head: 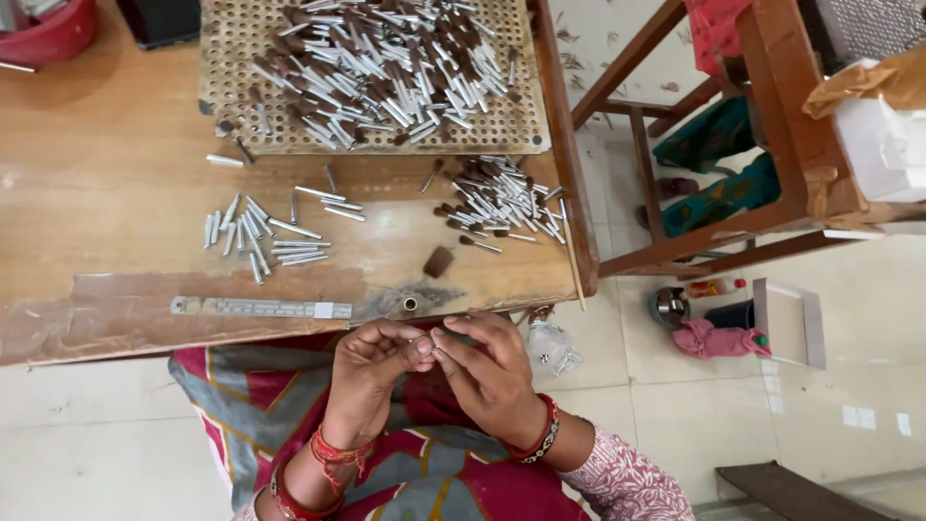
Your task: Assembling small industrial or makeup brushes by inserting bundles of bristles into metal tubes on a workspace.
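My left hand [371, 362] and my right hand [487, 371] meet fingertip to fingertip just below the wooden table's front edge [289, 333], over my lap. Together they pinch a small metal pin [431, 340], mostly hidden by the fingers. A perforated wooden board [231, 58] at the far side carries a heap of silver pins with brown tips [376, 63]. A second pile of brown-tipped pins [502, 198] lies near the table's right edge. Plain silver pins [260, 236] are spread at mid-table. A small brown block [439, 261] rests close to the front edge.
A metal ruler [260, 308] lies along the front edge, with a small round ring [410, 304] beside it. A red bowl [48, 29] sits at the far left corner. To the right stand a wooden frame [762, 116], a white box [786, 323] and a small clear bag [552, 349].
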